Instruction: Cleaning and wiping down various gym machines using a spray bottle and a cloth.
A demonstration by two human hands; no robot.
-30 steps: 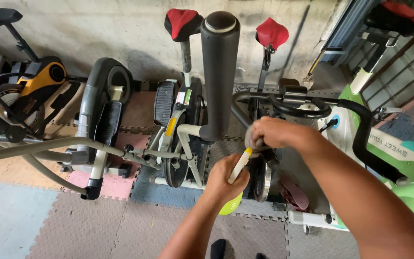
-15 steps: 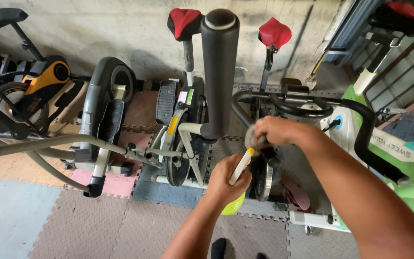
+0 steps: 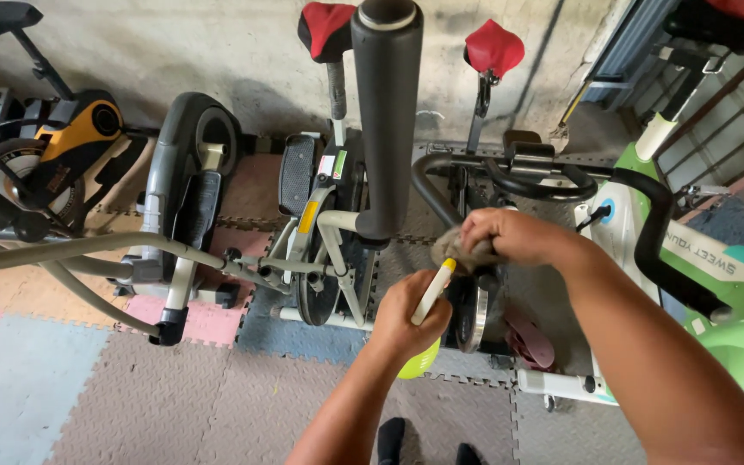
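My left hand (image 3: 406, 314) grips a spray bottle (image 3: 430, 297) with a white trigger head, a yellow nozzle tip and a yellow-green body that shows below my fist. My right hand (image 3: 510, 237) is closed on a crumpled grey-brown cloth (image 3: 458, 250), held right at the bottle's nozzle. Both hands hover in front of a thick black foam handlebar grip (image 3: 387, 120) of an exercise machine that rises toward the camera. A black curved handlebar (image 3: 553, 176) of a green and white exercise bike (image 3: 716, 284) lies just behind my right hand.
Several exercise machines stand along a concrete wall: an orange and black bike (image 3: 62, 155) at left, a grey elliptical (image 3: 187, 189), two red saddles (image 3: 492, 47). Interlocking foam floor mats (image 3: 131, 396) in grey, pink and blue cover the ground. My shoes (image 3: 393, 439) show at the bottom.
My right hand with the cloth has shifted slightly along the bottle's nozzle. My left hand and the bottle stay nearly still.
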